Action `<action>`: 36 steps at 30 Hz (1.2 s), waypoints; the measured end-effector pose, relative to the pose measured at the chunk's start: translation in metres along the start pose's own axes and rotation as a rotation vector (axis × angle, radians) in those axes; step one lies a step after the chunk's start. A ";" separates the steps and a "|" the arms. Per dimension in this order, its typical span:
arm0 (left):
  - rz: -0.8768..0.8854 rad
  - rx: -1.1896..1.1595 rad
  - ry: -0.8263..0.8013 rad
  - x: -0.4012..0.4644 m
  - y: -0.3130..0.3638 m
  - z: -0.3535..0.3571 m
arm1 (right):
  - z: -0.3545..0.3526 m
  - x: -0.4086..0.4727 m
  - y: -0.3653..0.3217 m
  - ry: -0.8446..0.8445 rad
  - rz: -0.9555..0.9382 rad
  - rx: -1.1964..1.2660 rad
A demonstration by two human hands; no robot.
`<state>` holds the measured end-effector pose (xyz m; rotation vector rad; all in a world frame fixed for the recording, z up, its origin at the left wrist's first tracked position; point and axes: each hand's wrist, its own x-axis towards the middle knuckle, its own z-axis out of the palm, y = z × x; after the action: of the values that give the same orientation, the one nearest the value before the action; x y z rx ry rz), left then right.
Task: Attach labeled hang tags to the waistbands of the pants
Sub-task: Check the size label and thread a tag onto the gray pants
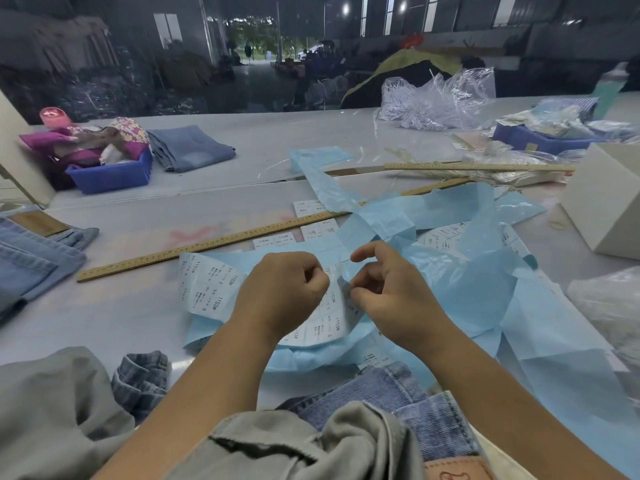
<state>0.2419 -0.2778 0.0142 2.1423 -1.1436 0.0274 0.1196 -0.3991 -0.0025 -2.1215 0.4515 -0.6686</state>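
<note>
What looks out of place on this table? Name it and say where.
Blue backing paper, stripped of labels, sprawls in crumpled strips across the table and over a wooden ruler. Otherwise nothing stands out.

Soft, even light falls across the pale grey worktable (145, 306), bright up close, shadows faint. Beyond it the hall goes dim and murky, two round white ceiling lamps (374, 8) flaring with glare. Wide-angle bend curves the long wooden ruler (207, 244) and stretches the edges. The crumpled clear plastic bag (440, 95) glints; the background is smeared, grainy.
</note>
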 end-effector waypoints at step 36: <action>0.186 -0.196 -0.558 0.023 0.151 -0.001 | -0.188 -0.096 0.021 0.195 0.523 -0.182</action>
<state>0.1449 -0.3496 0.1081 1.9104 -1.5817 -0.6068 -0.0713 -0.4766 0.0456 -1.9833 1.1638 -0.5414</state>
